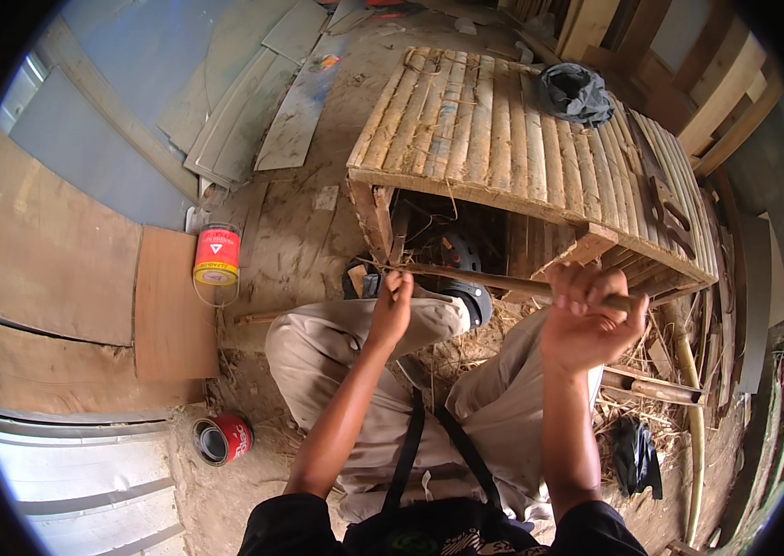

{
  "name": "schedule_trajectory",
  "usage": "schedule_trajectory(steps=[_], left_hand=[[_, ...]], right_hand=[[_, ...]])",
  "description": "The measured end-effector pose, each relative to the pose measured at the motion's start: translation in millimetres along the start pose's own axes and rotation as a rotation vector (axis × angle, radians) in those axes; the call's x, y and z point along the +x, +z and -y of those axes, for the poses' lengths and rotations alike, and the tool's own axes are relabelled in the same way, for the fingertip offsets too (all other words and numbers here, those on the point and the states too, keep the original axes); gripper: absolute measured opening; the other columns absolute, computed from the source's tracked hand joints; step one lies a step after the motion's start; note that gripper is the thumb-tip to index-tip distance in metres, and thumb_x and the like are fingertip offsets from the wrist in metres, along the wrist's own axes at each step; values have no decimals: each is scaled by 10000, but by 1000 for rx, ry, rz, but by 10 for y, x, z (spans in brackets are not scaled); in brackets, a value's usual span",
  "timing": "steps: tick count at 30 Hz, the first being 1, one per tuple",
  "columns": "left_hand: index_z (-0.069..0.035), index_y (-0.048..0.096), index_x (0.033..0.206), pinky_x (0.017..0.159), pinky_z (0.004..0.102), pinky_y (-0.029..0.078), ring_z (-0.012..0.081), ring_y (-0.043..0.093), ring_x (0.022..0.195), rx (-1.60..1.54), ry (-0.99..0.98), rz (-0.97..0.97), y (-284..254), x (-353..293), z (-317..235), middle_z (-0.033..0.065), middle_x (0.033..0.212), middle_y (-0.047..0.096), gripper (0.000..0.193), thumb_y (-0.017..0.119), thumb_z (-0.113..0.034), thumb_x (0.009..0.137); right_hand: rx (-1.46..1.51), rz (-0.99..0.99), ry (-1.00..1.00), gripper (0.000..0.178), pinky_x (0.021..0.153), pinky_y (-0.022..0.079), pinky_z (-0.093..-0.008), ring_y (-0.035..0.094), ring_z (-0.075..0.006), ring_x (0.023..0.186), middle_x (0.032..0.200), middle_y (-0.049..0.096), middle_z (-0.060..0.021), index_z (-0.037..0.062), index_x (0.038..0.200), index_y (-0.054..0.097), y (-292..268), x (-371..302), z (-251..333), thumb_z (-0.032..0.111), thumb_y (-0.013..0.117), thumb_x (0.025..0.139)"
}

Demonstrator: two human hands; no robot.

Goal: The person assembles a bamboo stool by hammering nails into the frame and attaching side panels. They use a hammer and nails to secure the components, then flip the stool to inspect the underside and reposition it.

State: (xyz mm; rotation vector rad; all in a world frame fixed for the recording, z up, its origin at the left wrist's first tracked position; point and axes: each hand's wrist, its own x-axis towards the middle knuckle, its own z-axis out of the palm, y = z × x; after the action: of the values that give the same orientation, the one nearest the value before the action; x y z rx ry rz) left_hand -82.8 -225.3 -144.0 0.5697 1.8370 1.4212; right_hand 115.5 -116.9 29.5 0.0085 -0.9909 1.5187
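I sit on the ground with my legs folded in front of a bench (pixel 494 130) topped with split bamboo slats. My right hand (pixel 587 310) is wrapped round the thick end of a long wooden stick (pixel 494 280), which runs leftward under the bench's front edge. At the stick's far left end, my left hand (pixel 394 292) is closed in a pinch beside a wooden bench leg (pixel 376 222). What sits between its fingers is too small to make out. A dark sandal (pixel 477 301) on my foot shows below the stick.
A dark plastic bag (pixel 577 93) and a wooden-handled saw (pixel 670 206) lie on the bench top. Two red cans (pixel 217 250) stand at left, near plywood sheets (pixel 49 259). Shavings cover the ground around my legs. A black plastic bag (pixel 635 454) and a bamboo pole (pixel 693 445) lie at right.
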Motion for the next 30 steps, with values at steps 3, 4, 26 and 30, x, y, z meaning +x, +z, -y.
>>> schedule_trajectory(steps=[3, 4, 26, 30], left_hand=[[38, 420, 1418, 1018, 462, 486, 328, 530, 1300, -770, -261, 12, -166, 31, 4, 187, 1481, 451, 675, 409, -528, 1052], [23, 452, 1396, 1039, 465, 490, 301, 519, 1321, -985, -229, 106, -252, 24, -2, 147, 1433, 507, 627, 424, -501, 1053], [-72, 467, 1345, 1131, 438, 395, 303, 519, 1295, -981, 462, -164, -507, -905, -1297, 212, 1356, 556, 519, 505, -484, 1033], [-40, 497, 1247, 1038, 491, 499, 364, 585, 1231, -720, 414, 51, 188, -1015, -1347, 261, 1262, 608, 508, 493, -500, 1031]], right_hand=[[186, -129, 59, 523, 694, 350, -389, 392, -186, 609, 591, 376, -40, 99, 727, 441, 67, -77, 14, 531, 337, 1002], [244, -134, 106, 496, 772, 340, -398, 397, -196, 654, 607, 371, -31, 109, 727, 430, 69, -111, -8, 524, 370, 993], [275, -200, 659, 429, 1099, 489, -481, 500, -341, 1345, 1376, 556, -191, 11, 1275, 522, -215, -491, 61, 379, 481, 1059], [257, -281, 475, 419, 1000, 563, -438, 592, -342, 1243, 1296, 615, -211, -19, 1292, 526, -192, -525, 391, 332, 467, 1071]])
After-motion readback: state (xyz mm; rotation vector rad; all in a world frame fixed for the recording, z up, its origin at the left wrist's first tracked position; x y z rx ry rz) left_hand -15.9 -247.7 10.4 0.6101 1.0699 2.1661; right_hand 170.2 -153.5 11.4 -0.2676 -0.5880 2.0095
